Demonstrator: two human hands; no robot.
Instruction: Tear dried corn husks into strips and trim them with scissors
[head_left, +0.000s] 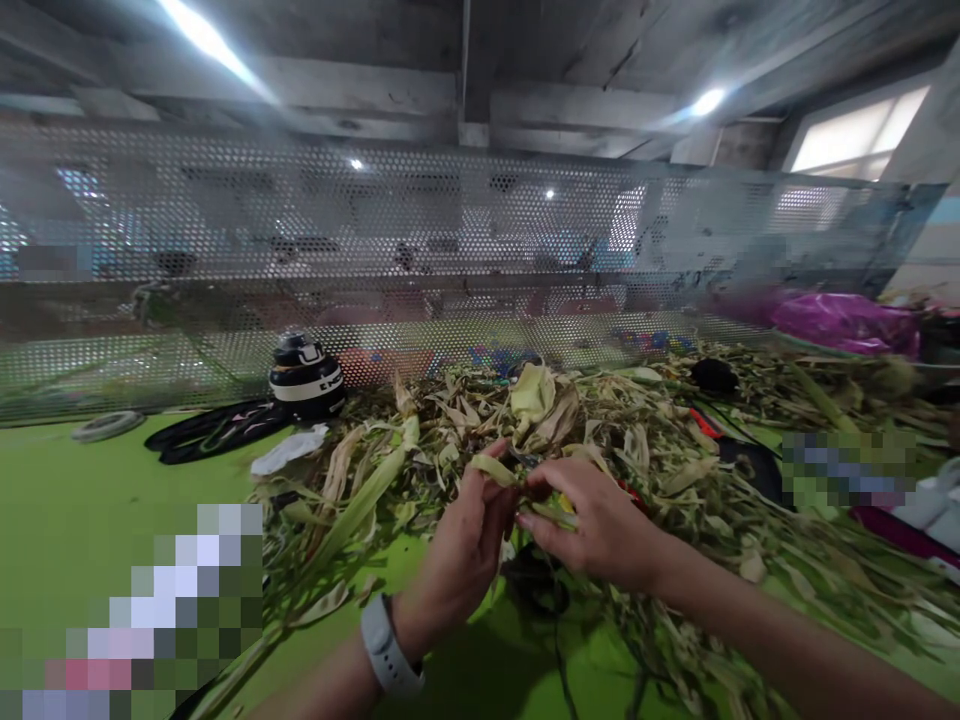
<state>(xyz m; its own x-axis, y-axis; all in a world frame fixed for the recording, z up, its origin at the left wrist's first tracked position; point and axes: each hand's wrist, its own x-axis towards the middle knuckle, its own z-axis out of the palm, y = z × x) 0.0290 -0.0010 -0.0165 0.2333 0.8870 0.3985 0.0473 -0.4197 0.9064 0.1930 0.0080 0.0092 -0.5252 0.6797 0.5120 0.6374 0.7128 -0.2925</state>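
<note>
My left hand (466,545), wearing a pale wristband (390,648), is closed with its fingers pressed around a pale green husk strip (495,470) that curls over the index finger. Close beside it, my right hand (592,515) pinches toward the same spot, with thumb and fingers at the lower end of the strip. Small yellow and red bits show around the right hand; what they belong to is hidden. Beneath and beyond both hands spreads a heap of dried husks and leaves (450,410), with a broad pale green husk (532,393) on top.
A dark jar-like container (306,378) with a white band stands at the left, by a black looped strap (217,430) and crumpled white tissue (289,450). A perforated metal screen (465,220) runs behind the green table (75,490). A purple bag (847,325) lies far right.
</note>
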